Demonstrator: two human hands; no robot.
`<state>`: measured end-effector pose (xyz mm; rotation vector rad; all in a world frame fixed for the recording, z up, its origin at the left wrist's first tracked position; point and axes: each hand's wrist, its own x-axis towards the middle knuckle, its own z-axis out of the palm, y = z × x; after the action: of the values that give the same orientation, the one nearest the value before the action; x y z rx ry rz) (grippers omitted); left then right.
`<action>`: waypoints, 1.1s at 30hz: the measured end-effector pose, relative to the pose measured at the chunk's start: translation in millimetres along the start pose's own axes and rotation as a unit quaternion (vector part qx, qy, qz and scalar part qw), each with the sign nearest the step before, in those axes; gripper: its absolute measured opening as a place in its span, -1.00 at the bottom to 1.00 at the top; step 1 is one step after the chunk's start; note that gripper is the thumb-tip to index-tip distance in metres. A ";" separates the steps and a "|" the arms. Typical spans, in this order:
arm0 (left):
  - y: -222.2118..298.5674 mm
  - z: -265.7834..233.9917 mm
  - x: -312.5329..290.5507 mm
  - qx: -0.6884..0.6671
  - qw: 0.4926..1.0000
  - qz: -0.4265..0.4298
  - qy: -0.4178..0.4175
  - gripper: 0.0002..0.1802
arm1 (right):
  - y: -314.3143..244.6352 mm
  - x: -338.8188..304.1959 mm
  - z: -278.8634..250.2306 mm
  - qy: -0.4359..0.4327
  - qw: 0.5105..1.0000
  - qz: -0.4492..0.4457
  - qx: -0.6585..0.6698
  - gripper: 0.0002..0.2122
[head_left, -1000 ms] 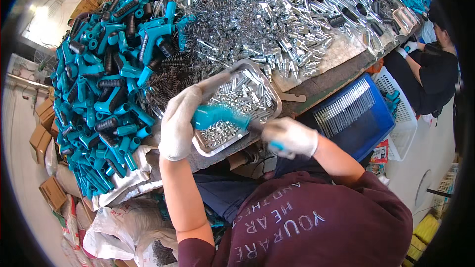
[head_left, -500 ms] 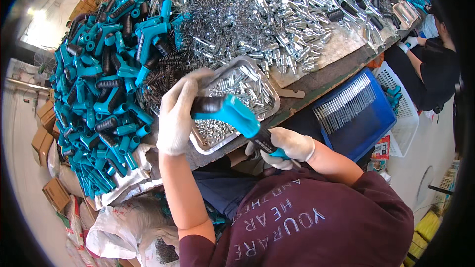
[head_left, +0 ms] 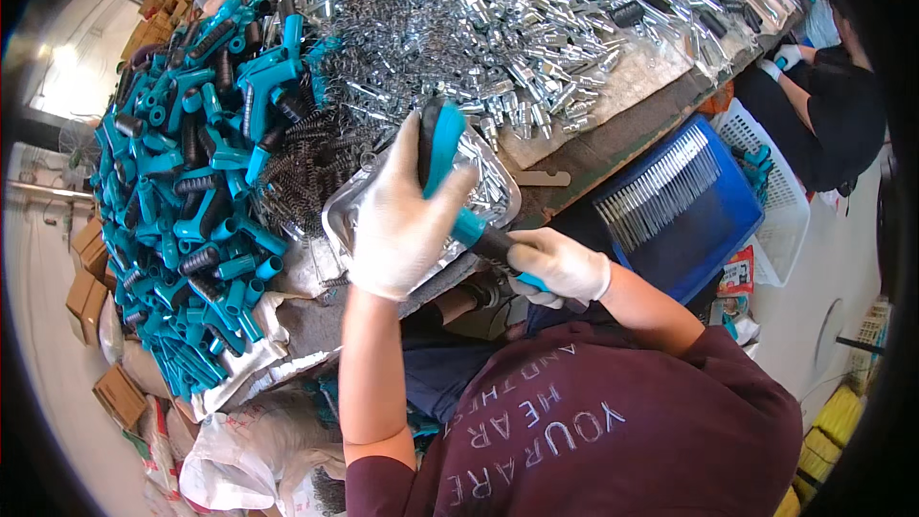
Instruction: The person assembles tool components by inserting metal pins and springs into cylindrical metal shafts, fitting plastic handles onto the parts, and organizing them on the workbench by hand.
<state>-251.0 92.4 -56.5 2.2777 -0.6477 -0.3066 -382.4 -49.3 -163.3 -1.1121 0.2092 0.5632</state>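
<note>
Between my white-gloved hands is a teal, pistol-shaped tool (head_left: 443, 148) with black parts, tilted over the table's near edge. My left hand (head_left: 394, 230) is closed round its upper, angled part, thumb on the near side; its other fingers are mostly hidden. My right hand (head_left: 560, 266) grips the lower black section, where a bit of teal shows below the fingers. Behind the tool and my left hand lies a metal tray (head_left: 518, 193) of small shiny metal parts, partly covered.
A heap of teal pistol-shaped bodies (head_left: 206, 182) fills the table's left. Dark springs (head_left: 297, 168) and silvery fittings (head_left: 536, 77) lie beyond the tray. At right stand a blue bin (head_left: 670, 258) with metal rods and a white basket (head_left: 790, 220). Other people work at far left and right.
The tool's angled end has swung from pointing left to pointing up and away. My left hand has shifted right and nearer along it; my right hand still grips the lower part.
</note>
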 end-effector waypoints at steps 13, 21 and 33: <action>48.7 33.3 49.9 -0.227 0.948 0.203 -0.096 -0.32 | 7.4 -25.3 -0.9 -0.115 0.978 -0.026 0.173 -0.79; 25.1 130.4 102.9 0.153 0.955 0.255 0.000 -0.55 | 21.2 -35.6 -80.8 0.023 0.842 -0.413 0.347 -0.64; -5.7 168.7 110.2 0.240 0.899 0.354 0.092 -0.81 | 21.0 -35.9 -89.6 0.260 0.844 -0.436 0.171 -0.47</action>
<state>-223.0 -63.2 -181.6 2.2776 -1.5115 0.4652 -413.3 -133.9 -203.8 -0.8641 0.2322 -0.5905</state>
